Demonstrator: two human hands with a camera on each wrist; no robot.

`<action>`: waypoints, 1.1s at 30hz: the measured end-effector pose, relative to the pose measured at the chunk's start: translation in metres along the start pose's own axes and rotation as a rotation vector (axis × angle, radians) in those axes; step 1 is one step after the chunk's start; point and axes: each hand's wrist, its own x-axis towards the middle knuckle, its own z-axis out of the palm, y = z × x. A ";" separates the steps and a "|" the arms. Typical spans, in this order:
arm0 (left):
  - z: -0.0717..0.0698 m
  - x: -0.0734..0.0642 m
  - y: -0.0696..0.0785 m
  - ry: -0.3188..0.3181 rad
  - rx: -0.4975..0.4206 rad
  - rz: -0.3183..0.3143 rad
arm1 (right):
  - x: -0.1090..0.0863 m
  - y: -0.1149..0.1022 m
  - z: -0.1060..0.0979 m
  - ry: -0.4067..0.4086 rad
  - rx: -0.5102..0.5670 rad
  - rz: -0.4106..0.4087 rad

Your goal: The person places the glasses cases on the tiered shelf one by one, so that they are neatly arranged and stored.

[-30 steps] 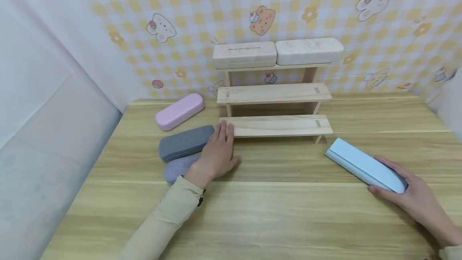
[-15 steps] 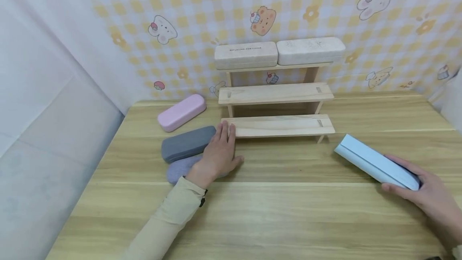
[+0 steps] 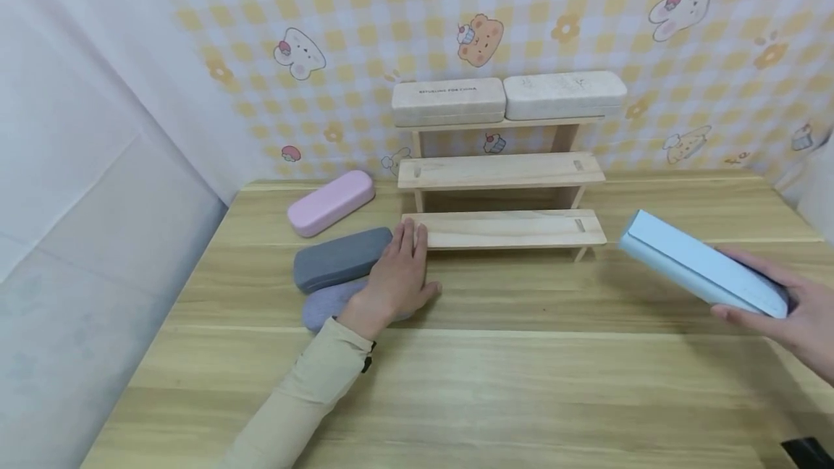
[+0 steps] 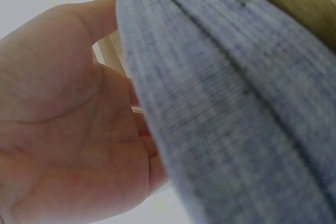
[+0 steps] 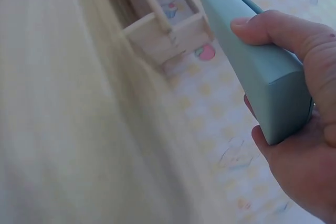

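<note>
— Starting left: pink case (image 3: 331,203), grey case (image 3: 342,260), lavender case (image 3: 326,305) on the tabletop (image 3: 495,396), and the left hand (image 3: 394,277) stretching over the lavender one!
— Straight fingers there, gripping nothing, resting on the left end of the lowest tier (image 3: 502,230) of the wooden rack (image 3: 502,171). Looks like steadying; light pressure should do, and mind the grey case just beside.
— Right of the rack, the blue case (image 3: 704,264), off the tabletop, far end angled left!
— The right hand (image 3: 806,320) has it, thumb and fingers wrapped round the near right end. One-ended hold, so I'd want a firm thumb, a level case and plenty of room past the rack's right corner.
</note>
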 end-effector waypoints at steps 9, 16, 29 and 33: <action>0.001 0.000 0.000 -0.017 0.002 -0.011 | 0.038 -0.039 -0.006 -0.002 -0.018 -0.132; 0.002 0.001 0.000 -0.015 0.003 -0.016 | 0.065 -0.071 0.004 -0.057 -0.033 -0.193; 0.001 0.000 0.000 -0.004 0.011 -0.011 | 0.103 -0.116 0.024 -0.190 0.050 -0.303; 0.001 0.001 0.000 -0.006 0.019 -0.009 | 0.112 -0.130 0.029 -0.196 0.077 -0.339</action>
